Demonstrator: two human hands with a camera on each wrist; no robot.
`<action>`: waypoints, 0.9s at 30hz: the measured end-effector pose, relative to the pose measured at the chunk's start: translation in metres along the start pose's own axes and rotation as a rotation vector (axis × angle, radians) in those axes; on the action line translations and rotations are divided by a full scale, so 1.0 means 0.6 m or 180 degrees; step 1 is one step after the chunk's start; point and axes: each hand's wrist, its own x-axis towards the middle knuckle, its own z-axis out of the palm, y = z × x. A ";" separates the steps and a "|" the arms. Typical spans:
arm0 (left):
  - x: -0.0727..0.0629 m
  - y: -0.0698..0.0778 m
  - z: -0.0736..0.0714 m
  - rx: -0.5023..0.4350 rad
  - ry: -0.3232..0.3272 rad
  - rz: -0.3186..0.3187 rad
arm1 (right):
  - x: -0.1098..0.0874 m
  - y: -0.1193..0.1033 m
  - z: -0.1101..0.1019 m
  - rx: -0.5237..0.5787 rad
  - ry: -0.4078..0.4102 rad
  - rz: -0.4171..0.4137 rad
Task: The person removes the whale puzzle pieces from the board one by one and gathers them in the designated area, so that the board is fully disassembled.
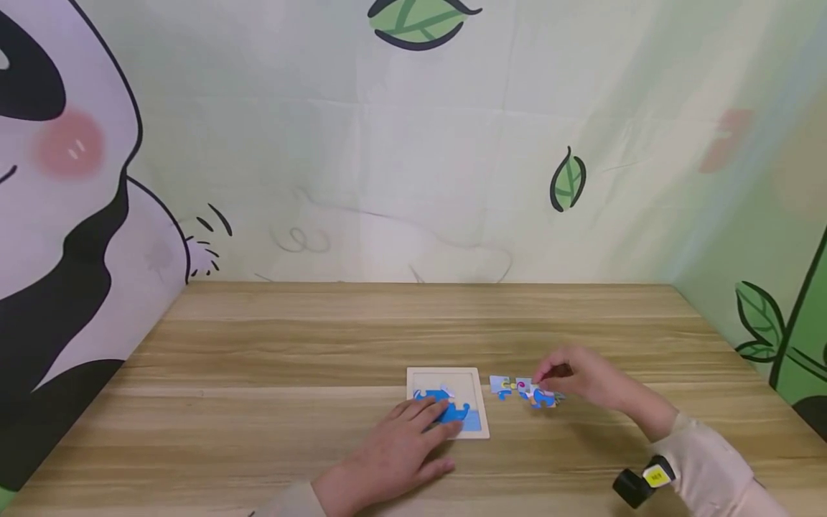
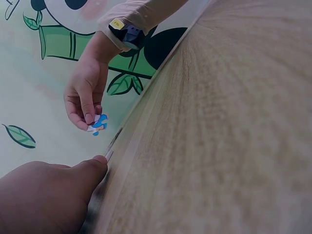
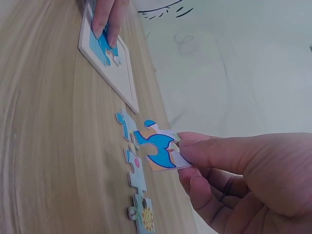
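Right wrist view: right hand [image 3: 234, 170] pinches blue-tail jigsaw piece [image 3: 165, 151] by one edge, near loose pieces [image 3: 138, 178]. Left hand [image 1: 397, 449], fingers extended, rests on puzzle board [image 1: 464, 385]. Narrow grip could let piece twist; uneven pressure might skid board.

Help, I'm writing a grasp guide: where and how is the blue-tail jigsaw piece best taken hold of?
Probably pinch the thin, flat blue-tail jigsaw piece by the edge opposite its notch, coming from the right, as the right hand does, thumb on the printed face. That leaves the notch and tab clear.
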 end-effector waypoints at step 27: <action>-0.002 0.000 0.000 0.0045 0.0041 -0.0010 | -0.031 0.031 -0.002 0.0084 -0.0281 0.0284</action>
